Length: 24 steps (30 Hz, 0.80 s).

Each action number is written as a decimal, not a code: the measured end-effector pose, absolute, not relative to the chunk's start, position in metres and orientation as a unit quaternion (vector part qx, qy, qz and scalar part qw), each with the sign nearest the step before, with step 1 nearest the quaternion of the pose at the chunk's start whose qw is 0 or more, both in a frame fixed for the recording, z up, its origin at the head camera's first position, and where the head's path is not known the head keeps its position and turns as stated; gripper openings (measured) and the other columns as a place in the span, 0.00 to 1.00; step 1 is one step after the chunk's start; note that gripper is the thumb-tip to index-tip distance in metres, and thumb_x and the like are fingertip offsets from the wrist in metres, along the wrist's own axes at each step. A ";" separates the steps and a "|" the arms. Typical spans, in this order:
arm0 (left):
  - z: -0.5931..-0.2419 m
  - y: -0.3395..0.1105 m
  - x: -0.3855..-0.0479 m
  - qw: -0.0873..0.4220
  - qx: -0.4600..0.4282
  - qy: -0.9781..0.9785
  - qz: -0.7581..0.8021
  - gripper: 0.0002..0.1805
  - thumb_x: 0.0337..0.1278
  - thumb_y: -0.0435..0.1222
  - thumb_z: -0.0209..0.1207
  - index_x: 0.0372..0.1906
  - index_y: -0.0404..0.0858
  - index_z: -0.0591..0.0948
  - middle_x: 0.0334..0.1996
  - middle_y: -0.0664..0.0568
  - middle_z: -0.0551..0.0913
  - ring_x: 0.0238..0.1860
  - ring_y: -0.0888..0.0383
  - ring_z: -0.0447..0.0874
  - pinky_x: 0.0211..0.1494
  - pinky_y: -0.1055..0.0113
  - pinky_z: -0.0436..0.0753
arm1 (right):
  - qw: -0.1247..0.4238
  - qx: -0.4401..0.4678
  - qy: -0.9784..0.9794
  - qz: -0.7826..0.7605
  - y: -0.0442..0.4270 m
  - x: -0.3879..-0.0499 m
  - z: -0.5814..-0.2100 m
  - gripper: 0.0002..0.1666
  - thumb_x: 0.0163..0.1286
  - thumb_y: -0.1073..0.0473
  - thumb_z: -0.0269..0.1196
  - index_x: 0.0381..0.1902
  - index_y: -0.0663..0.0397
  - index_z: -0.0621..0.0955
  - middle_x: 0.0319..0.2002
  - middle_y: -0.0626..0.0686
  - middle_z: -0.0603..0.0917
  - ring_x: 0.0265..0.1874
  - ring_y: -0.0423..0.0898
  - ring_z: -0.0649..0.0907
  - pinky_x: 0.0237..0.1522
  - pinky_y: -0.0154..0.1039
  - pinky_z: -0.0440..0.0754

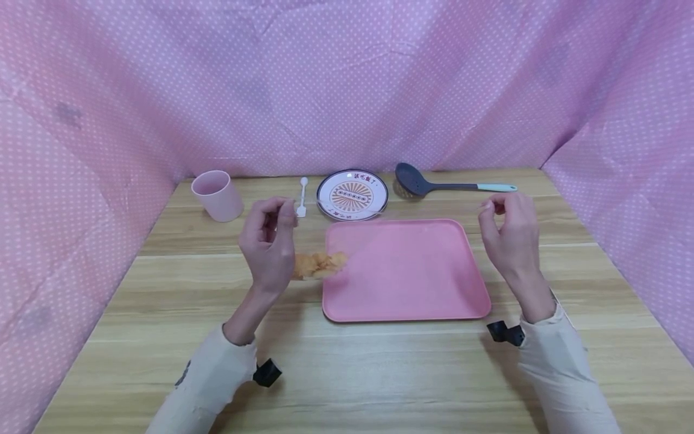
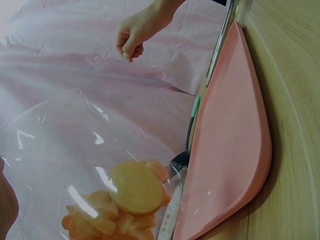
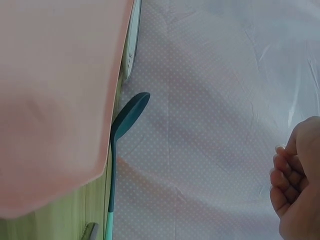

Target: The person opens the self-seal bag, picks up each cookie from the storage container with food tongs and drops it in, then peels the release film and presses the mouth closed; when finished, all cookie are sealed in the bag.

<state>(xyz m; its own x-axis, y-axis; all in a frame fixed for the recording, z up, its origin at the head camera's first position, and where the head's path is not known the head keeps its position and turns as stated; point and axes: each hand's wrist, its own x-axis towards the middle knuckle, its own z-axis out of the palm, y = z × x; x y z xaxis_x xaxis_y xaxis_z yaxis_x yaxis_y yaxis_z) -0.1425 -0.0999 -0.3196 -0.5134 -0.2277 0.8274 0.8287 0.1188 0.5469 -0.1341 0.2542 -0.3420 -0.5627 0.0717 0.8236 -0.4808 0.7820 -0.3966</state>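
Observation:
My left hand (image 1: 268,244) is raised left of the pink tray (image 1: 406,271), pinching a clear plastic bag (image 2: 55,145) by its top. Inside the bag lie a round yellow slice (image 2: 136,187) and orange flower-shaped pieces (image 2: 95,215). From the head, these contents (image 1: 320,264) hang beside and partly over the tray's left edge. Beyond the tray's right edge, my right hand (image 1: 512,238) is held above the table with its fingers curled in and the thumb against them. Nothing shows in its grasp, and the bag is apart from it.
Behind the tray lie a patterned plate (image 1: 352,196), a small white spoon-like utensil (image 1: 302,198) and a dark skimmer (image 1: 412,179) with a mint handle end. A pink cup (image 1: 218,196) stands at the back left. A thin metallic object (image 2: 220,45) lies beside the tray, partly hidden.

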 end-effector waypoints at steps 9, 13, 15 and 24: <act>-0.318 -0.105 -0.143 0.427 -0.244 -0.611 -0.620 0.07 0.67 0.22 0.59 0.36 0.17 0.78 0.27 0.47 0.79 0.30 0.61 0.78 0.31 0.75 0.76 | 0.386 0.132 -0.870 0.277 0.281 -0.126 -0.340 0.04 0.69 0.74 0.57 0.37 0.74 0.78 0.33 0.68 0.79 0.36 0.64 0.77 0.41 0.50 0.71; -0.318 -0.106 -0.144 0.428 -0.249 -0.609 -0.619 0.07 0.67 0.21 0.59 0.36 0.17 0.78 0.26 0.45 0.78 0.30 0.61 0.78 0.31 0.75 0.76 | 0.345 0.118 -0.892 0.267 0.297 -0.121 -0.340 0.04 0.69 0.74 0.58 0.38 0.74 0.79 0.34 0.69 0.80 0.38 0.64 0.78 0.43 0.54 0.72; -0.318 -0.106 -0.144 0.429 -0.249 -0.609 -0.619 0.06 0.67 0.21 0.59 0.36 0.17 0.78 0.26 0.45 0.78 0.30 0.61 0.78 0.31 0.75 0.75 | 0.325 0.112 -0.903 0.258 0.306 -0.120 -0.341 0.05 0.69 0.73 0.57 0.38 0.73 0.79 0.35 0.68 0.80 0.38 0.64 0.78 0.43 0.54 0.72; -0.318 -0.107 -0.145 0.428 -0.250 -0.607 -0.621 0.07 0.68 0.22 0.59 0.36 0.17 0.78 0.26 0.46 0.79 0.29 0.61 0.78 0.30 0.76 0.75 | 0.293 0.121 -0.925 0.212 0.343 -0.120 -0.349 0.05 0.63 0.75 0.59 0.35 0.73 0.82 0.32 0.67 0.82 0.34 0.59 0.78 0.39 0.44 0.70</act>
<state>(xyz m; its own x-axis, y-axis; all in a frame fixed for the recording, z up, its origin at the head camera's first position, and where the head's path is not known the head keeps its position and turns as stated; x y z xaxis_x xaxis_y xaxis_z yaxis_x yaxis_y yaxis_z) -0.1447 -0.1075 -0.3182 -0.5081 -0.2279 0.8306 0.8356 0.1033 0.5395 -0.1204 0.3434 -0.3493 -0.7991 -0.0999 0.5929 -0.3479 0.8811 -0.3204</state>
